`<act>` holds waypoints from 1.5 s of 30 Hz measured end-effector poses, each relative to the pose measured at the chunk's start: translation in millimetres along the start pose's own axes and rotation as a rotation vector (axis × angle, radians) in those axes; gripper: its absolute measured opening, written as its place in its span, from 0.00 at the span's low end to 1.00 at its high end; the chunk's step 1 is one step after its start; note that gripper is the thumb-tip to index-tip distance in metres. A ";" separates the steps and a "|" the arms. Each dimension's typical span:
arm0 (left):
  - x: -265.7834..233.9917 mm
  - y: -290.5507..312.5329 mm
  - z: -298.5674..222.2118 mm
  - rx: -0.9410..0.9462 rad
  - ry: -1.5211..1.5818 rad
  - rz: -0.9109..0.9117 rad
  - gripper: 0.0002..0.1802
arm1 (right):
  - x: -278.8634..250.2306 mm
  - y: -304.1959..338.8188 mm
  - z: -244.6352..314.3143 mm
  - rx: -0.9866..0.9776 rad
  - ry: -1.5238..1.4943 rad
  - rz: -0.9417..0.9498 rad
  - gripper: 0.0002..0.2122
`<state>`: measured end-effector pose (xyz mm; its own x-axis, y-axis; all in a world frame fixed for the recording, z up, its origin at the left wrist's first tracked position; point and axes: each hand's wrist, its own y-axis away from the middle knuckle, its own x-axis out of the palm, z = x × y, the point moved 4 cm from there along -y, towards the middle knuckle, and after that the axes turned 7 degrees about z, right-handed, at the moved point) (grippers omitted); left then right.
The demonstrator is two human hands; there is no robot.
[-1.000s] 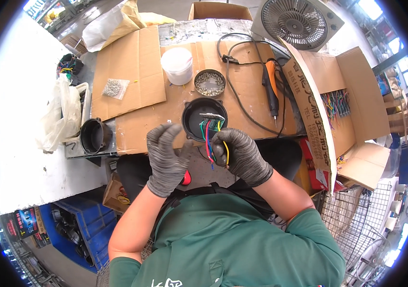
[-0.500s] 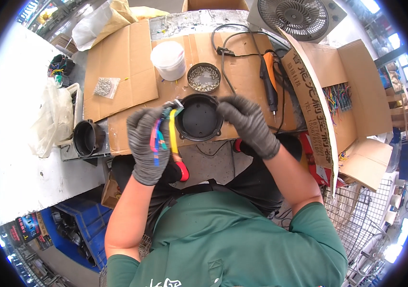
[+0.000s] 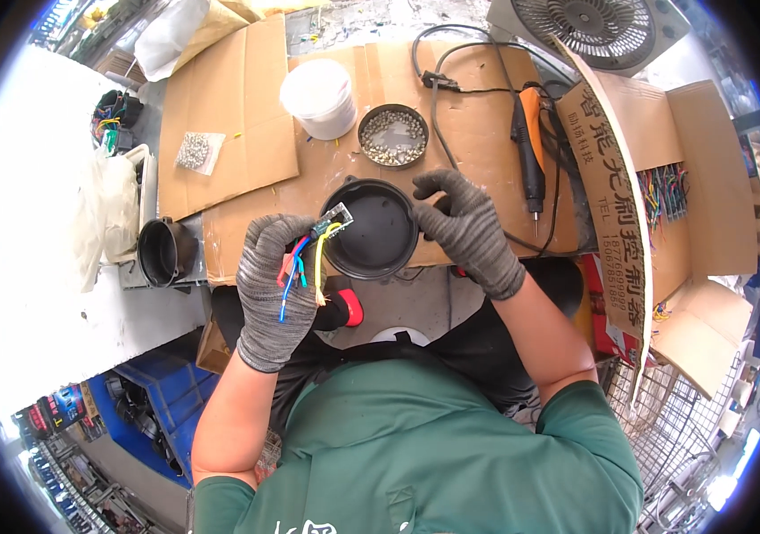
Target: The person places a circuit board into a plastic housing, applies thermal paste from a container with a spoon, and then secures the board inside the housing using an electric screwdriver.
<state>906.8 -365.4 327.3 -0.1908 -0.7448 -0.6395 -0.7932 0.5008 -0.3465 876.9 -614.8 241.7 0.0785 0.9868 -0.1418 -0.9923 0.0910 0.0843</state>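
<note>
Nearest is the person's green shirt (image 3: pixel 415 436), with a blue crate (image 3: pixel 162 392) low on the left, dark parts lying in it. A red shoe (image 3: pixel 351 308) shows below the table's near edge.

The left hand (image 3: pixel 275 285), in a grey glove, pinches a small board (image 3: pixel 338 219) by its near end, between thumb and fingers. The board is tilted, its far end pointing to the right. Wires (image 3: pixel 317 267) in blue, red, green and yellow hang from it toward the near side. In view the board overlaps the left rim of a round black housing (image 3: pixel 375 233); whether it touches cannot be told.

The right hand (image 3: pixel 473 233), likewise gloved, is at the right rim of the housing. Thumb and forefinger stand apart, the other fingers curled; contact with the rim cannot be confirmed.

A second housing (image 3: pixel 164 254) lies to the left, at the near edge. On the right stands an open carton (image 3: pixel 607 187) containing more wired boards (image 3: pixel 662 194).

Farther out is a dish (image 3: pixel 395 137) of small metal parts (image 3: pixel 378 125), just beyond the housing. A white tub (image 3: pixel 317 102) stands to its left, an orange-and-black driver (image 3: pixel 529 142) lies to its right. Farthest, at right, is a fan (image 3: pixel 583 31).
</note>
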 end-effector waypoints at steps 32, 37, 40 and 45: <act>46.6 -55.5 5.2 0.270 -0.456 0.790 0.14 | -49.4 24.1 -13.2 -0.096 -0.156 -0.036 0.13; 28.9 -91.9 -9.0 0.264 -0.380 0.682 0.18 | -110.9 2.8 -17.9 -0.183 0.150 -0.396 0.12; 47.0 -122.5 -15.0 0.261 -0.397 0.634 0.17 | -136.1 -3.7 -17.3 -0.185 0.566 -0.530 0.13; 109.6 -167.4 29.7 0.111 -0.691 0.926 0.10 | -136.4 -25.0 13.7 0.269 0.796 -0.324 0.24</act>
<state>1035.8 -517.8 294.8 -0.2874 0.3093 -0.9065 -0.4535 0.7896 0.4132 892.3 -749.8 272.4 0.1614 0.5313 -0.8317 -0.8690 0.4759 0.1354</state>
